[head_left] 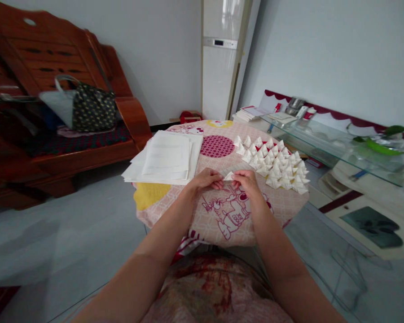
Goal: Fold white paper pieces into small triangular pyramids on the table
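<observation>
Between my two hands, just above the middle of the round table, is a small folded piece of white paper [228,176]. My left hand [208,178] pinches its left side, with the fingers curled in. On the other side my right hand [245,180] grips the paper's right edge between thumb and fingers. Rows of small pointed folded paper boats [272,161] stand on the table to the right of my right hand. Beyond my left hand lies a stack of white paper sheets [166,154].
A pink patterned cloth [202,211] covers the table. Along the right runs a glass-topped cabinet [340,148] with a plant and cups. At the left stands a wooden bench [128,116] with bags [92,107] on it. A tall white air conditioner [218,76] fills the corner.
</observation>
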Tool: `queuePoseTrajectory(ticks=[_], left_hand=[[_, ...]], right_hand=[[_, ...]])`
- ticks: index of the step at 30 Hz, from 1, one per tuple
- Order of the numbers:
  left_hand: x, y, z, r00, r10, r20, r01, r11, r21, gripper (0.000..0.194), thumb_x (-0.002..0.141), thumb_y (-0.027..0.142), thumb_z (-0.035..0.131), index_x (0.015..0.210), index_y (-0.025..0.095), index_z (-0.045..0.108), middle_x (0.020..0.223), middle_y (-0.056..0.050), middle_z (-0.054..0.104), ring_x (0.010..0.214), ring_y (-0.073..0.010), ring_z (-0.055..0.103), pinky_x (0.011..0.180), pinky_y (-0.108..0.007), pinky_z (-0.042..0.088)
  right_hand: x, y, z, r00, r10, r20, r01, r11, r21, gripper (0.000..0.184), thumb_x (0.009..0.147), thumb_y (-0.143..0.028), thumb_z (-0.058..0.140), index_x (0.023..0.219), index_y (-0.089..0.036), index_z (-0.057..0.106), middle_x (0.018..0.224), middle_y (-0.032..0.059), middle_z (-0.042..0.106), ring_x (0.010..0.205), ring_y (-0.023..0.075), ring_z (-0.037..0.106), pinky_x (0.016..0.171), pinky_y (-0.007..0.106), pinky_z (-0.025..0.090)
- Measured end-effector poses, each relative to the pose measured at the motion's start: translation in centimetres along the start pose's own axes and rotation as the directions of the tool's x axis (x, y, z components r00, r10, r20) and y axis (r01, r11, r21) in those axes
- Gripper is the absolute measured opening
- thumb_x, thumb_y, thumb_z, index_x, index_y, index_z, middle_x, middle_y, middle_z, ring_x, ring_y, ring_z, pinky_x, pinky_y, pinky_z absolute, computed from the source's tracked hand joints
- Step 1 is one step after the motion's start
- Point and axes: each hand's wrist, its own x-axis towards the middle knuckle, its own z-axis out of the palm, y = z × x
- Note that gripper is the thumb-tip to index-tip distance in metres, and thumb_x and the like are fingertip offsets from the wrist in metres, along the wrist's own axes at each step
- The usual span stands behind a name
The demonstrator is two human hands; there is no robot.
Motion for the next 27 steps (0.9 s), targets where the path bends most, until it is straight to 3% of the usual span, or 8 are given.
queuePoseTrajectory(ticks=[7, 17, 24, 27], left_hand=[[0.39, -0.21, 0.48, 0.998, 0.058, -0.032, -0.058, 0.998, 0.005, 0.015, 0.08, 0.016, 0.077, 0.071, 0.009, 0.067, 0.061, -0.004, 0.069, 0.051, -0.0087, 0.063, 0.055, -0.019, 0.051], [0.6, -0.28, 0.65, 0.991, 0.12, -0.053, -0.119, 0.993, 0.012, 0.014, 0.076, 0.017, 0.074, 0.069, 0.011, 0.064, 0.056, -0.001, 0.064, 0.048, -0.0084, 0.058, 0.052, -0.02, 0.046], [0.18, 0.28, 0.94, 0.949, 0.263, -0.174, -0.21, 0.938, 0.275, 0.01, 0.071, 0.019, 0.065, 0.063, 0.014, 0.06, 0.049, 0.005, 0.052, 0.044, -0.0062, 0.041, 0.047, -0.021, 0.028], [0.17, 0.14, 0.85, 0.959, 0.248, -0.138, -0.207, 0.944, 0.257, 0.017, 0.072, 0.028, 0.066, 0.063, 0.015, 0.059, 0.05, 0.005, 0.05, 0.044, -0.0068, 0.039, 0.046, -0.022, 0.026]], right_hand=[[-0.09, -0.06, 0.11, 1.0, 0.025, 0.01, -0.025, 0.999, 0.048, 0.019, 0.06, -0.036, 0.072, 0.066, -0.018, 0.07, 0.05, 0.0016, 0.064, 0.041, 0.0117, 0.051, 0.042, 0.023, 0.038], [-0.44, -0.5, 0.13, 0.998, 0.053, 0.038, -0.057, 0.99, 0.132, 0.018, 0.06, -0.034, 0.074, 0.066, -0.018, 0.07, 0.053, 0.0025, 0.065, 0.044, 0.0131, 0.053, 0.044, 0.025, 0.039], [-0.45, -0.53, 0.35, 0.996, 0.074, 0.057, -0.082, 0.985, 0.153, 0.021, 0.059, -0.035, 0.075, 0.068, -0.018, 0.068, 0.054, 0.0023, 0.065, 0.044, 0.0133, 0.054, 0.045, 0.025, 0.04], [-0.4, -0.44, 0.3, 0.996, 0.069, 0.057, -0.078, 0.984, 0.163, 0.023, 0.059, -0.036, 0.077, 0.069, -0.018, 0.067, 0.054, 0.0018, 0.065, 0.046, 0.0138, 0.056, 0.046, 0.025, 0.041]])
